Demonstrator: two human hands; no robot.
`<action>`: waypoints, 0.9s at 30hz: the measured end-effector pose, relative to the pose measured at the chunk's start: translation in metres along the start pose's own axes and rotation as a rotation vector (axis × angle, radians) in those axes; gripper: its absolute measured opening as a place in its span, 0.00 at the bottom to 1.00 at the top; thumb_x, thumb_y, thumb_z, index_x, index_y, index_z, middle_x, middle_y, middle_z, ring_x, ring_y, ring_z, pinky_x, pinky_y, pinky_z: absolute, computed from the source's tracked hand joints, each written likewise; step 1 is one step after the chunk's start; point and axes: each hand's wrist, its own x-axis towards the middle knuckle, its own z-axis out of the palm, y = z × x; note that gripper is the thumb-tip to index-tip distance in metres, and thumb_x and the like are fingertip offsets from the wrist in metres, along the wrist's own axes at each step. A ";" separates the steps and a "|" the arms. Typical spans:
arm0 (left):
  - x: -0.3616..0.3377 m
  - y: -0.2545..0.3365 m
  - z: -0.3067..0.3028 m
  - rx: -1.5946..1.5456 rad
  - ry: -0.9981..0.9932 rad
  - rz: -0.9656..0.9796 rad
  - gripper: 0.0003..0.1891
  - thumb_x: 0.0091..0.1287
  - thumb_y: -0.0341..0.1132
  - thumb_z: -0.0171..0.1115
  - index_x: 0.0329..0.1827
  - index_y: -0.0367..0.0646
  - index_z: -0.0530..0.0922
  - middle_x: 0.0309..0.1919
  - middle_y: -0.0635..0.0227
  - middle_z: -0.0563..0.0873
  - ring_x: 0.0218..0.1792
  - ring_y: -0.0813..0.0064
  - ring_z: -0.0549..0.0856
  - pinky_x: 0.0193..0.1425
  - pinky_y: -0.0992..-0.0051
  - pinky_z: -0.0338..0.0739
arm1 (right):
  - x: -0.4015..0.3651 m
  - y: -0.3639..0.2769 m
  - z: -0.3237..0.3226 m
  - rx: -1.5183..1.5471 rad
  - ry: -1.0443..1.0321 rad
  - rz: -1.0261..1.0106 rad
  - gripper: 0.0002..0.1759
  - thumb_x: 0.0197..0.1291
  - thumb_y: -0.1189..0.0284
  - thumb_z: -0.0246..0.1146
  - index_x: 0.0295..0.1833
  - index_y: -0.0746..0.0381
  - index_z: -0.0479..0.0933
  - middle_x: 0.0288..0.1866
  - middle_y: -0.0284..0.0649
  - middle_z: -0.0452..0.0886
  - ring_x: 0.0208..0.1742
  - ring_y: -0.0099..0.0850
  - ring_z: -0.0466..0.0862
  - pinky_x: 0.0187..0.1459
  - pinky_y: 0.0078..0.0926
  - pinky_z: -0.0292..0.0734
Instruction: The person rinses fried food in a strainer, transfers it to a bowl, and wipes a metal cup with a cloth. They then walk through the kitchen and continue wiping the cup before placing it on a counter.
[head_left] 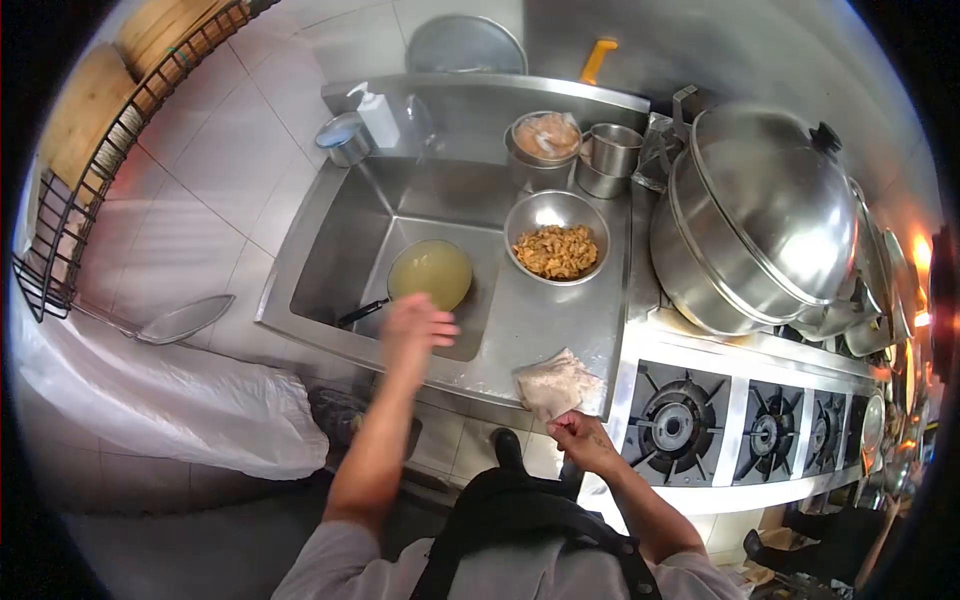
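My left hand (418, 324) reaches over the sink (330, 265), slightly blurred, with its fingers stretched out and nothing seen in them. Below it in the sink sits a pan (432, 272) of cloudy yellowish liquid, its black handle (362, 313) pointing to the lower left. At the counter's front edge my right hand (585, 440) is closed on a corner of a pale, stained cloth (556, 384), which lies partly on the steel counter. Beyond the cloth stands a steel bowl (531, 205) holding brown chopped food (556, 252).
Behind the bowl are a container of pale food (547, 135) and stacked steel pots (612, 150). A large domed steamer pot (770, 200) stands right, behind gas burners (680, 420). A pump bottle (378, 116) is at the sink's back; a wire rack (90, 190) is left.
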 end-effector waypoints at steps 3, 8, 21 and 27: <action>0.036 -0.101 0.079 0.227 -0.191 -0.180 0.29 0.68 0.46 0.58 0.64 0.37 0.60 0.40 0.53 0.82 0.37 0.61 0.86 0.34 0.67 0.83 | -0.021 0.025 -0.018 0.033 0.090 -0.024 0.14 0.64 0.63 0.62 0.39 0.66 0.75 0.24 0.33 0.77 0.23 0.20 0.76 0.26 0.20 0.73; 0.096 -0.157 0.165 -0.118 -0.209 -0.601 0.31 0.69 0.47 0.56 0.66 0.35 0.57 0.43 0.50 0.81 0.42 0.58 0.86 0.40 0.58 0.84 | -0.077 0.086 -0.056 0.182 0.249 0.077 0.12 0.64 0.65 0.62 0.36 0.65 0.75 0.22 0.34 0.77 0.20 0.19 0.75 0.22 0.18 0.70; -0.011 -0.128 0.130 0.375 -0.054 -0.205 0.20 0.66 0.39 0.52 0.57 0.36 0.73 0.53 0.55 0.79 0.50 0.66 0.83 0.37 0.64 0.85 | -0.190 0.178 -0.171 0.317 0.383 0.029 0.16 0.62 0.58 0.63 0.38 0.62 0.78 0.24 0.34 0.76 0.28 0.24 0.76 0.32 0.24 0.72; -0.154 -0.175 0.193 0.506 -0.194 -0.345 0.17 0.51 0.29 0.56 0.46 0.43 0.72 0.28 0.71 0.76 0.25 0.78 0.75 0.24 0.77 0.68 | -0.217 0.175 -0.186 0.482 0.159 -0.085 0.34 0.62 0.44 0.57 0.56 0.66 0.72 0.36 0.41 0.80 0.31 0.28 0.79 0.36 0.26 0.75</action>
